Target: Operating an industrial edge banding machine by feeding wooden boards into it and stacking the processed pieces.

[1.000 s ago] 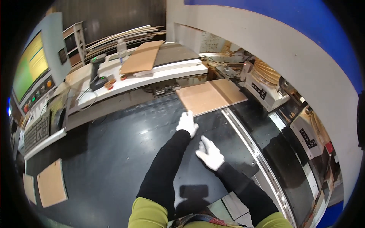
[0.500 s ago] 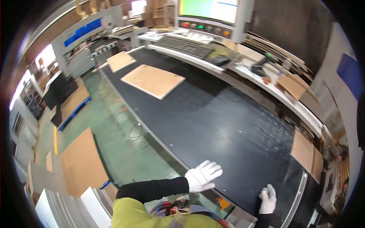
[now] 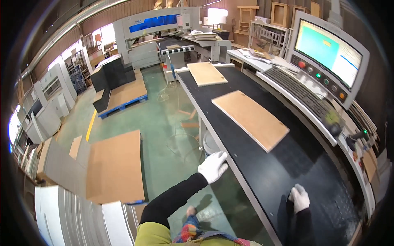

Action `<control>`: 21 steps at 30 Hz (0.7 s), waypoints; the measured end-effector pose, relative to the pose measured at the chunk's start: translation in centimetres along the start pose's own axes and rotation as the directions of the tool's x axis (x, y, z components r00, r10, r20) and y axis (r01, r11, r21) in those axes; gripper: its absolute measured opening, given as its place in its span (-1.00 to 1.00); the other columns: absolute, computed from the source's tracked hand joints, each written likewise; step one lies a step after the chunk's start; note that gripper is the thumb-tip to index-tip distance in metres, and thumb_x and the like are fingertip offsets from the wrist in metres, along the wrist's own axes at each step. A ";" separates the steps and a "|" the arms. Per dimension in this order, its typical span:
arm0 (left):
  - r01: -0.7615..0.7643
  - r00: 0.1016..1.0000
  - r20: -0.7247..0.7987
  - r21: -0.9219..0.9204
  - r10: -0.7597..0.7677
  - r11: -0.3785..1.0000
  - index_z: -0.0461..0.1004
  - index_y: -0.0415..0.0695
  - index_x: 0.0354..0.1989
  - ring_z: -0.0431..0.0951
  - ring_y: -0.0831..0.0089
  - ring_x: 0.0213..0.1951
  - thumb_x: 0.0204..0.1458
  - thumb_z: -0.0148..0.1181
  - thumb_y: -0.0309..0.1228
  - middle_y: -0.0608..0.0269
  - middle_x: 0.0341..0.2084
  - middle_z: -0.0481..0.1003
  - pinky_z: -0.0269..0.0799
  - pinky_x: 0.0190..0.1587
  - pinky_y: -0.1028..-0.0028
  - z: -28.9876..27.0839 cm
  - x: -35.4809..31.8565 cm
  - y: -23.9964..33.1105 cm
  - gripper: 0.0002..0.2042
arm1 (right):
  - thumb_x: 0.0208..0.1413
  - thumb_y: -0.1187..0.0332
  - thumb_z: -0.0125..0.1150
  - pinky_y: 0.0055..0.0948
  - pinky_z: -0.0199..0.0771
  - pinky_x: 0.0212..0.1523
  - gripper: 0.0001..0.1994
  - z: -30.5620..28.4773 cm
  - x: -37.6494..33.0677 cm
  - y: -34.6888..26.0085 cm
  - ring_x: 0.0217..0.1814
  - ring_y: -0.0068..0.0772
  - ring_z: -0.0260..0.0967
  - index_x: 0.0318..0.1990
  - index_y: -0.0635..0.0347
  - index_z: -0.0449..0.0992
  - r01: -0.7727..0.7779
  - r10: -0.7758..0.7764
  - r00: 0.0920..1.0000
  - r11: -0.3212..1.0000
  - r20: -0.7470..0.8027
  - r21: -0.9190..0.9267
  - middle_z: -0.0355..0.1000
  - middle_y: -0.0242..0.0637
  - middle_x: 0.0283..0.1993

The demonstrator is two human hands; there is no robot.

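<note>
My left hand (image 3: 212, 167), in a white glove, is beside the near edge of a long black-topped table (image 3: 262, 174). Its fingers are loosely bent, the thumb stands apart, and nothing is in it. Above the tabletop my right hand (image 3: 299, 198), also gloved in white, has its fingers curled in, with no object showing in them. Farther along the table lies a rectangular light-brown wood panel (image 3: 251, 119), out of reach of both hands. Beyond it a smaller pale panel (image 3: 207, 74) rests near the table's far end.
Along the table's right side runs a white shelf with a keyboard (image 3: 297, 92) under a monitor (image 3: 328, 51). On the left, a brown board (image 3: 115, 166) lies low by stacked white panels (image 3: 74, 213). A blue pallet (image 3: 123, 105) bears black pieces. A bucket (image 3: 210, 142) stands under the table edge.
My view has swung left and moved toward the two panels, which appear nearer. My left hand has gone from spread fingers to bent ones; the right has curled in.
</note>
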State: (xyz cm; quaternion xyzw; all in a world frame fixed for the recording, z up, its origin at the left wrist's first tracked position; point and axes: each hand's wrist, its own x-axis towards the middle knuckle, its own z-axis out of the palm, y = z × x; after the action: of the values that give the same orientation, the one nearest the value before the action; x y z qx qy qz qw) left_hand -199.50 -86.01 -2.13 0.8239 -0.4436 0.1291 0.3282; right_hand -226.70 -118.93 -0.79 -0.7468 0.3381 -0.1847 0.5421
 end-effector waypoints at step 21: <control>0.154 0.971 -0.164 -0.118 -0.172 0.981 0.30 -0.29 0.08 0.43 -0.04 -0.09 0.01 0.16 -0.16 -0.16 -0.13 0.40 0.37 -0.03 0.21 -3.4 19.6 -30.8 -0.46 | 0.11 0.07 0.04 -0.08 0.36 -0.16 -0.57 25.1 20.9 -11.3 -0.19 0.15 0.35 -0.21 0.36 0.43 -0.147 -0.333 0.835 0.631 -0.437 -0.762 0.38 0.12 -0.25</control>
State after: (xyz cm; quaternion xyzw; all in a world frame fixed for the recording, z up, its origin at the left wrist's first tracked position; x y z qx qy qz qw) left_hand -162.87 -84.41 -2.83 0.8249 -0.3502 0.1495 0.4179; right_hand -192.39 -114.41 -0.82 -0.8380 0.4810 -0.2543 0.0416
